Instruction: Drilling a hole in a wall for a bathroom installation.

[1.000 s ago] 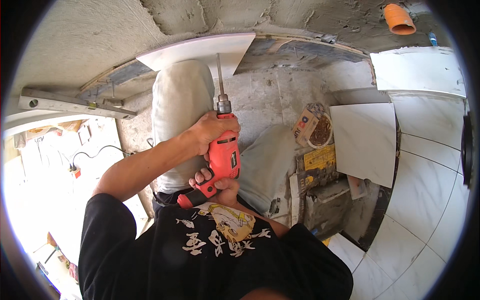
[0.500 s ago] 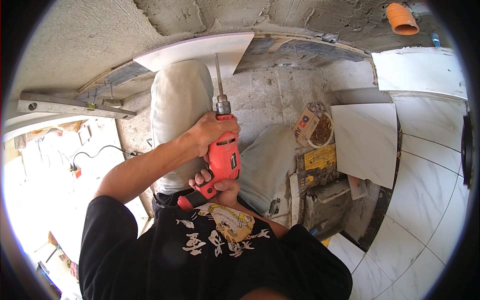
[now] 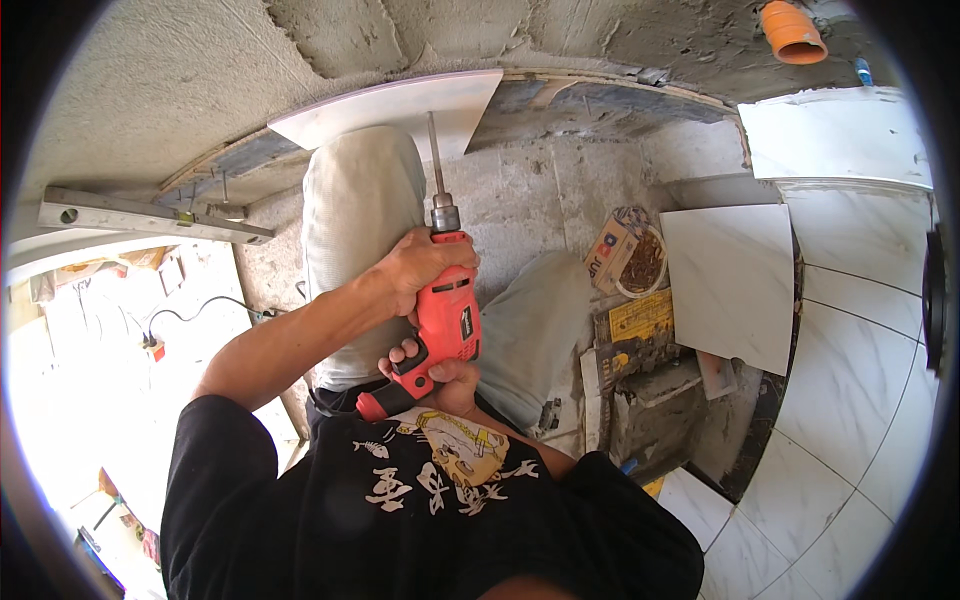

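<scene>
A red power drill (image 3: 450, 310) lies across my lap, its long thin bit (image 3: 436, 152) pointing away from me. My left hand (image 3: 430, 268) wraps round the front of its body, just behind the metal chuck (image 3: 445, 212). Lower down, my right hand (image 3: 440, 380) closes round the black handle, thumb on the near side. The bit's tip overlaps a pale tile (image 3: 452, 105) leaning by the wall beyond my raised left knee; whether it touches, I cannot tell.
To the right are a loose white tile (image 3: 728, 280), a round open container of brown bits (image 3: 642, 265) and a mortar-caked trough (image 3: 655, 410). A metal level (image 3: 150, 215) sits at the left. An orange pipe (image 3: 795, 35) juts out at the far right.
Hands and drill hold nearly the same pose. The view has shifted very slightly.
</scene>
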`<control>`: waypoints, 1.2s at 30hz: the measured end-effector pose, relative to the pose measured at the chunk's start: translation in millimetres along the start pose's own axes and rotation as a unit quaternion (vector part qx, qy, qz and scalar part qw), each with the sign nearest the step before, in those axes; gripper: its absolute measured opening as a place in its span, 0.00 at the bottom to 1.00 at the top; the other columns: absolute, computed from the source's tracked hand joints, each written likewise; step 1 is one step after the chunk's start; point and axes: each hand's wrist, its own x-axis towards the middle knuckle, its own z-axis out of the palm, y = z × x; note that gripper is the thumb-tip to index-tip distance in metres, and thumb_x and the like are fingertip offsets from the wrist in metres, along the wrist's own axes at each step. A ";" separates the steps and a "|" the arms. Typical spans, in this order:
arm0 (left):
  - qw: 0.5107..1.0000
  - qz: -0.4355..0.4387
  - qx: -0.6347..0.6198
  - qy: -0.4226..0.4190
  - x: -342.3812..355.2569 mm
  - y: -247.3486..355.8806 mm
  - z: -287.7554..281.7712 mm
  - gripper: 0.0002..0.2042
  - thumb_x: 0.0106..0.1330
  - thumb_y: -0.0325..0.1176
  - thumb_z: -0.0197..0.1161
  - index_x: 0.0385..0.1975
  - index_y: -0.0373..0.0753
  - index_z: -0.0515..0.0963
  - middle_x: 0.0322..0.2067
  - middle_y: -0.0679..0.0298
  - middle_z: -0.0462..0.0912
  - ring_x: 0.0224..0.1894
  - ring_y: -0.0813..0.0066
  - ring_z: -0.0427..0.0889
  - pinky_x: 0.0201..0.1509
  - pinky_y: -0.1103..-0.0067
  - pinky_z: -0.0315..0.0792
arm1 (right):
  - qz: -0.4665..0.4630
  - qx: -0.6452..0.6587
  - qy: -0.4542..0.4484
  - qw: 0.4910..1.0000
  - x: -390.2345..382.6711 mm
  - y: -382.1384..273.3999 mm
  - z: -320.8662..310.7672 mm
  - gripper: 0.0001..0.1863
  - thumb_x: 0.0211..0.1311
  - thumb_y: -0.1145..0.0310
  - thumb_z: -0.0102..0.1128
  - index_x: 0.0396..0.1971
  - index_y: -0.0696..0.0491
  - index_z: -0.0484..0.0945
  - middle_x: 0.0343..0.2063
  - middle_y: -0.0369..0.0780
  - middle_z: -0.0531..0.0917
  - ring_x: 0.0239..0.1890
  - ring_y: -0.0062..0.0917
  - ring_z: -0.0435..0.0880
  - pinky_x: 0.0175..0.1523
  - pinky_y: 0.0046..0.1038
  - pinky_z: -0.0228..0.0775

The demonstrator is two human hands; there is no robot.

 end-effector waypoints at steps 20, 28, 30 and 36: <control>0.999 0.016 0.011 -0.043 -7.9 -0.8 -6.1 0.22 0.52 0.34 0.74 0.46 0.36 0.74 0.34 0.62 0.79 0.35 0.70 0.78 0.36 0.67 0.77 | 0.009 0.011 -0.024 1.000 -2.0 0.2 3.5 0.41 0.37 0.74 0.58 0.62 0.52 0.65 0.40 0.38 0.78 0.50 0.33 0.78 0.64 0.46 0.68; 0.999 0.005 -0.008 -0.054 -0.9 -6.8 -7.6 0.19 0.52 0.32 0.73 0.42 0.39 0.74 0.32 0.63 0.79 0.33 0.71 0.79 0.35 0.67 0.77 | 0.006 0.001 -0.032 0.999 -1.6 -2.4 6.7 0.41 0.38 0.74 0.57 0.62 0.52 0.65 0.40 0.39 0.77 0.49 0.33 0.78 0.65 0.46 0.68; 0.998 -0.001 -0.007 -0.056 0.3 -6.6 -7.7 0.19 0.52 0.33 0.73 0.43 0.40 0.74 0.32 0.63 0.80 0.33 0.71 0.79 0.34 0.66 0.77 | 0.007 0.000 -0.030 1.000 -1.2 -2.4 4.6 0.41 0.38 0.74 0.57 0.61 0.52 0.65 0.40 0.39 0.77 0.49 0.33 0.77 0.65 0.46 0.68; 0.999 0.016 0.011 -0.050 2.2 -9.1 -9.0 0.16 0.53 0.34 0.72 0.39 0.40 0.76 0.29 0.64 0.80 0.30 0.71 0.79 0.31 0.65 0.77 | -0.001 -0.019 -0.022 1.000 -0.3 -1.6 4.0 0.38 0.36 0.72 0.59 0.58 0.52 0.68 0.37 0.35 0.79 0.47 0.31 0.78 0.59 0.43 0.67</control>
